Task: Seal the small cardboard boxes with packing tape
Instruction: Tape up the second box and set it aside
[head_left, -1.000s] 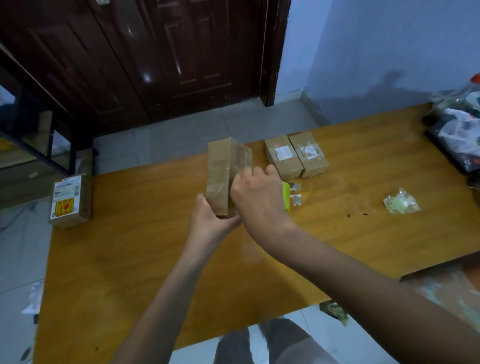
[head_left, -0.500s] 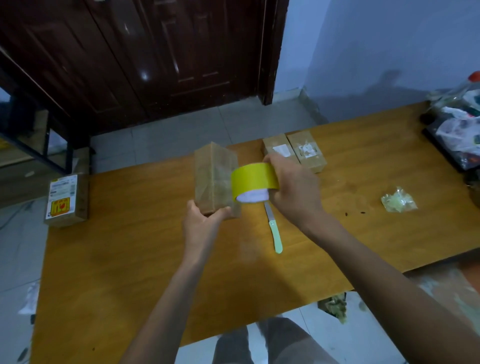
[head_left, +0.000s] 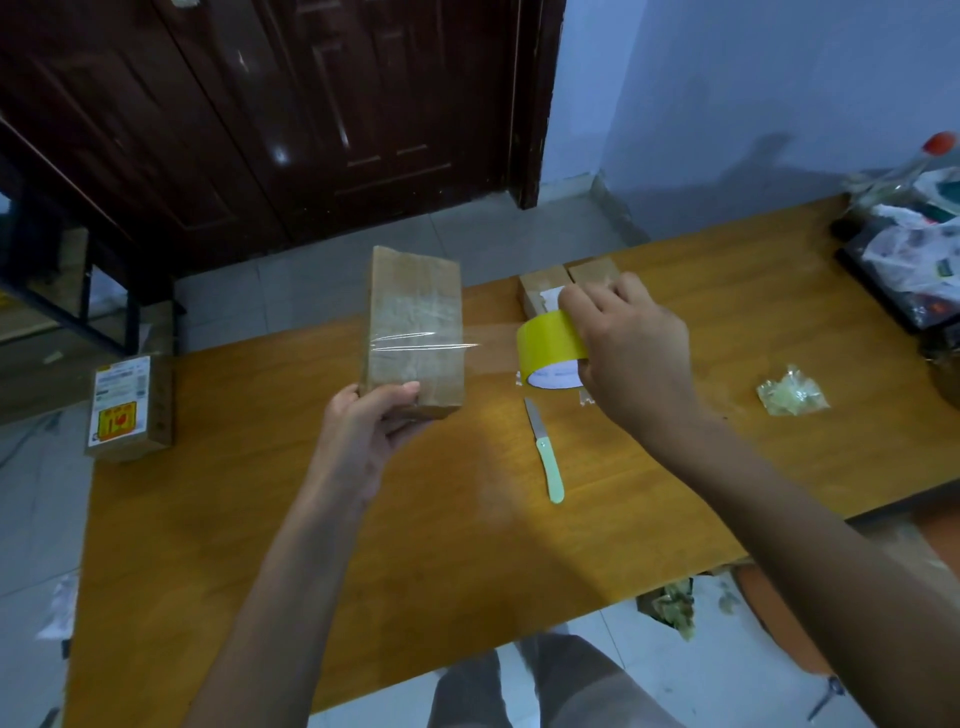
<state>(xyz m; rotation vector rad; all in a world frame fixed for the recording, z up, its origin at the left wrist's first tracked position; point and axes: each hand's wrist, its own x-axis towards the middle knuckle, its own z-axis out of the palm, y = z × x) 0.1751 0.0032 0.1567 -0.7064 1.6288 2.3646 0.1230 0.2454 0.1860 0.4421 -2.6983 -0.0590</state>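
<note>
My left hand (head_left: 363, 436) grips the lower end of a small brown cardboard box (head_left: 415, 317), held upright above the wooden table (head_left: 260, 519). Clear tape covers the box's front face. My right hand (head_left: 628, 353) holds a yellow roll of packing tape (head_left: 550, 348) to the right of the box. A clear strip of tape (head_left: 488, 345) stretches from the box to the roll. Two more small boxes (head_left: 540, 286) lie side by side at the table's far edge, partly hidden behind my right hand.
A small knife with a pale green handle (head_left: 545, 457) lies on the table below the roll. A crumpled clear wrapper (head_left: 792, 397) sits to the right. A labelled box (head_left: 130, 410) stands at the table's left edge. Bags and clutter (head_left: 914, 244) crowd the far right corner.
My right hand has pulled the tape roll away to the right, drawing a strip of tape out from the box. The box has turned its broad face toward me.
</note>
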